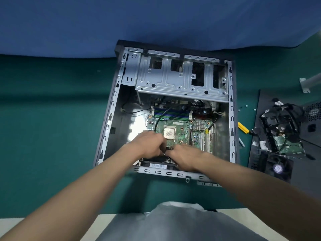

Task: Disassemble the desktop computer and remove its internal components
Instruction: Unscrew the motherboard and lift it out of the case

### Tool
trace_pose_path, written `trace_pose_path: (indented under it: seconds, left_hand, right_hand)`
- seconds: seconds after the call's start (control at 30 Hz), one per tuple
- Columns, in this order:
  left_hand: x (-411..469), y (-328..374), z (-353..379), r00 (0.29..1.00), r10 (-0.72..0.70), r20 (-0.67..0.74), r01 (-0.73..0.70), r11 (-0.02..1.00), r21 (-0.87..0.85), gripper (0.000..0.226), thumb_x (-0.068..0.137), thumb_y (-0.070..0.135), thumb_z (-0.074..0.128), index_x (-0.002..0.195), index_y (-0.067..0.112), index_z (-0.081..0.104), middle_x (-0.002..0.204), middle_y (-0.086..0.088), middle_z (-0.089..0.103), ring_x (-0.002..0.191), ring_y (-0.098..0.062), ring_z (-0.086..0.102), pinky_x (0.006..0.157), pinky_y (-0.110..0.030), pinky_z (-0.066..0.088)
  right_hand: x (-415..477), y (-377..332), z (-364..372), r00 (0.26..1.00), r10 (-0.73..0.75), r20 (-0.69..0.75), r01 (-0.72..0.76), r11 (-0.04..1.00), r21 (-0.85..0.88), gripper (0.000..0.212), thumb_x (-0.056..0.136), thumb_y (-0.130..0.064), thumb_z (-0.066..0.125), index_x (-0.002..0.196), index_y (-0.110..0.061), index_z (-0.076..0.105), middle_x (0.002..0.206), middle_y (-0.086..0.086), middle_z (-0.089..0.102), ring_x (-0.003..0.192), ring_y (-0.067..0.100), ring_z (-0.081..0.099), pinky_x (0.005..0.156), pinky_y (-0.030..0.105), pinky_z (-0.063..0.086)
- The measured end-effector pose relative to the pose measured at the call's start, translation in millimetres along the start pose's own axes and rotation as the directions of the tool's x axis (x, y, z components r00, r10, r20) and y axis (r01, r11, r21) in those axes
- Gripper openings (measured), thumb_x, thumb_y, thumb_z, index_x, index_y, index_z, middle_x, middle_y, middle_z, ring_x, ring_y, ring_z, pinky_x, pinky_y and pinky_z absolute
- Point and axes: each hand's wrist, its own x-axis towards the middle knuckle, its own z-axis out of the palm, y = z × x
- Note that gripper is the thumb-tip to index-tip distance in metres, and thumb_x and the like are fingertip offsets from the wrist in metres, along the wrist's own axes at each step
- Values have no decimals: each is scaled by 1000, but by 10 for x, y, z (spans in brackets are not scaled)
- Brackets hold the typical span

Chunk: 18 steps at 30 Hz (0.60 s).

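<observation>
An open desktop case (111, 108) lies on its side on a green mat. Inside it sits a green motherboard (185, 131) with a bare CPU (169, 133), memory slots (173, 113) and a black cable (161, 119) running across it. At the case's top is a metal drive cage (173, 80). My left hand (147, 145) and my right hand (185, 157) meet at the near edge of the board, just above a black fan (156, 165). Their fingers are curled together over a small part or wire there; what each one holds is hidden.
Right of the case lies a black side panel (257, 119) carrying removed parts: a drive with cables (284, 122), a circuit board (291, 146) and a fan (279, 168). A yellow-handled tool (243, 127) and loose screws (243, 107) lie between. A blue cloth (139, 20) hangs behind.
</observation>
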Motion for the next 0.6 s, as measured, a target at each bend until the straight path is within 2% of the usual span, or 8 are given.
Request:
trace_pose_path:
  seconds: [0.07, 0.17, 0.27, 0.37, 0.43, 0.5, 0.53, 0.6]
  left_hand:
    - [-123, -55, -34, 999, -48, 4, 48, 998, -40, 11, 85, 29, 70, 96, 29, 71, 103, 2, 69, 98, -20, 58, 82, -31, 46]
    - [-293, -85, -103, 998, -59, 30, 64, 976, -210, 9, 84, 31, 73, 90, 25, 75, 91, 7, 70, 89, -13, 58, 83, -32, 49]
    - [-437, -61, -198, 998, -60, 0, 58, 954, -295, 11, 86, 30, 72, 79, 22, 73, 76, 11, 67, 74, -7, 56, 67, -25, 43]
    - [-535, 20, -245, 999, -38, 21, 42, 962, -271, 11, 88, 27, 69, 90, 18, 76, 89, 5, 73, 82, -12, 63, 75, -28, 49]
    - [-583, 68, -254, 1000, -24, 15, 26, 975, -221, 19, 91, 28, 66, 94, 13, 76, 93, -1, 73, 83, -15, 64, 79, -30, 50]
    - [-626, 84, -261, 1000, -24, 6, 25, 980, -197, 32, 94, 36, 60, 75, 13, 71, 72, -3, 67, 67, -17, 59, 69, -31, 47]
    - [-646, 89, -264, 1000, -31, -4, 29, 980, -198, 42, 95, 40, 57, 61, 16, 63, 59, -1, 57, 57, -16, 52, 62, -31, 42]
    - [-682, 104, -246, 999, -50, -15, 46, 978, -202, 53, 96, 45, 53, 50, 20, 50, 45, 7, 44, 45, -7, 42, 54, -29, 32]
  right_hand:
    - [-29, -23, -29, 1000, -26, -11, 25, 999, -47, 7, 93, -3, 48, 97, -3, 54, 78, 9, 51, 59, 16, 49, 46, 24, 37]
    - [-122, 16, -40, 996, -25, -84, 21, 998, -52, 12, 89, 4, 51, 79, -2, 54, 72, 8, 53, 57, 15, 51, 48, 25, 42]
    - [-230, 56, -71, 989, 14, -149, -17, 1000, -20, 19, 85, 7, 50, 78, -10, 52, 68, 4, 53, 56, 11, 51, 46, 19, 35]
    - [-275, 74, -194, 967, 48, -249, -48, 999, 7, 16, 84, 0, 51, 81, -16, 48, 73, -1, 49, 60, 12, 50, 49, 20, 34]
    - [-286, 76, -318, 940, 52, -336, -42, 998, 36, 10, 86, -8, 53, 91, -16, 49, 82, -4, 44, 70, 15, 49, 58, 24, 39]
    - [-304, 77, -437, 918, 71, -389, -41, 996, 85, 34, 88, -8, 52, 120, -18, 49, 97, -3, 45, 85, 17, 48, 69, 30, 45]
    - [-324, 74, -504, 913, 83, -399, -36, 992, 124, 48, 89, -7, 51, 134, -21, 41, 105, -3, 45, 92, 17, 47, 76, 31, 45]
    - [-395, 56, -645, 902, 99, -420, -13, 979, 203, 59, 91, -5, 47, 143, -28, 34, 115, -3, 45, 104, 17, 44, 88, 34, 41]
